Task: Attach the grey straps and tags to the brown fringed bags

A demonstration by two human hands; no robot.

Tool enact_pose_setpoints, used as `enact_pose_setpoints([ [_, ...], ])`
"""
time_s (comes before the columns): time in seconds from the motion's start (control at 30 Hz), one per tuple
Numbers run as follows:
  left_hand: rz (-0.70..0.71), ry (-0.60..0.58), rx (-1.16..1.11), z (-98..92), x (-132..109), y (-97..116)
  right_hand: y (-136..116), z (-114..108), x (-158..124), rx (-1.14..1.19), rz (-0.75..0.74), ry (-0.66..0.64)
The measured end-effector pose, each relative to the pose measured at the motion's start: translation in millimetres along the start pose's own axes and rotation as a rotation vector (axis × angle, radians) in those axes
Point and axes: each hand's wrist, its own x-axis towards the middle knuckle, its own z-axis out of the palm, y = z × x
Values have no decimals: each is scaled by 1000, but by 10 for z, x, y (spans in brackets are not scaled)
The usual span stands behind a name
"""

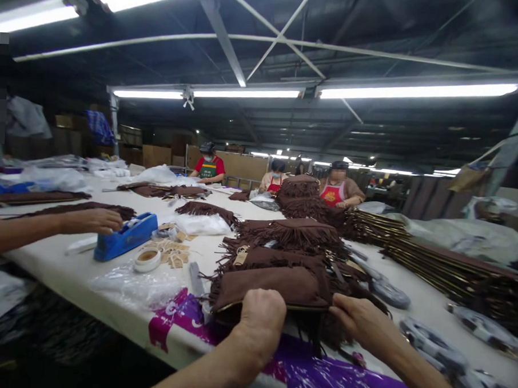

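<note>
My left hand [262, 320] is curled closed on the near edge of a brown fringed suede bag [281, 285] that lies on the white table [67, 265]. My right hand [360, 318] pinches the same bag's right near corner. The bag sits at the front of a row of like brown fringed bags [295, 233]. A purple printed plastic sheet [319, 379] lies under my hands at the table's edge.
A co-worker's hand [90, 220] rests on a blue tape dispenser [126, 237] at left, near a tape roll [147, 259] and paper tags [170, 252]. Clear plastic bags [135, 286] lie nearby. Stacked bags [453, 265] fill the right. Three people in aprons [339, 189] work at the far end.
</note>
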Motion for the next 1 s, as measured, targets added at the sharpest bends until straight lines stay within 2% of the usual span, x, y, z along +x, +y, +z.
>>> enact_pose_setpoints([
  [0.17,-135,16,165,-182,-339,-554,177,52,-2,-25,57,37],
  [0.27,-153,21,252,-274,-479,-837,199,38,11,24,55,68],
  [0.37,-112,30,274,-285,-510,-930,131,-69,59,218,75,81],
  [0.47,-16,115,218,-227,-403,-832,-26,-301,145,532,131,55],
  [0.57,36,94,-56,-207,-135,-689,-240,-654,291,718,146,132],
  [0.67,81,17,-290,-321,247,-626,-406,-1082,505,849,148,292],
  [0.77,133,31,-490,-523,601,-609,-432,-1518,688,1083,61,446],
  [0.83,168,80,-621,-614,757,-588,-378,-1748,726,1223,-8,512],
  [0.87,190,105,-756,-621,809,-575,-337,-1823,715,1257,-14,529],
  [0.93,197,121,-1216,-536,875,-553,-235,-1861,646,1241,29,506],
  [1.0,122,106,-1692,-328,907,-544,-111,-1735,540,1172,91,410],
])
